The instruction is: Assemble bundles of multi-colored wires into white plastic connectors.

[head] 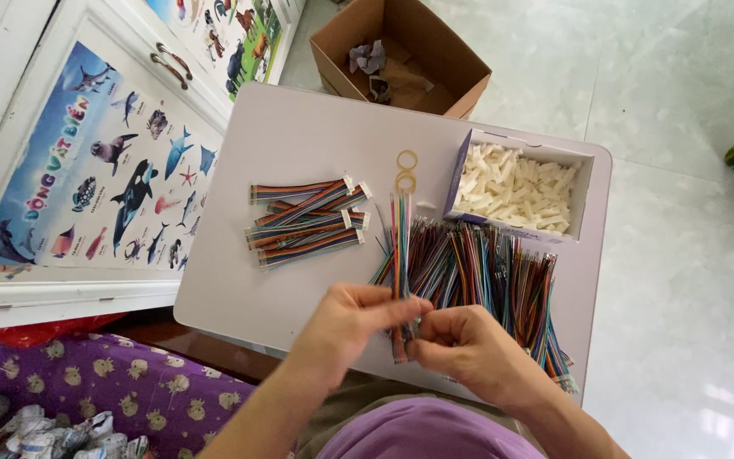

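Pale lilac tabletop (299,136) fills mid-frame. My left hand (352,316) and right hand (467,344) — close together at lower centre — pinch one thin bundle of multicoloured wires (400,246). I judge a firm, even grip keeps its ends aligned, clear of the loose wire heap (486,263).

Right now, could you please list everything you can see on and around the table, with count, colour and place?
table: one, white, centre
finished ribbon cables: about six, multicoloured with white connectors, table left
loose wires: a large pile, multicoloured, table right
rubber bands: two or three, yellowish, beside the white box
white box: one, full of white connectors, table's far right
cardboard box: one, brown, scraps inside, on the floor beyond the table
sea-animal poster: one, blue, on the cabinet door, left
purple cloth: one, patterned, lower left
left hand: pinching a wire bundle
right hand: gripping the bundle's lower end
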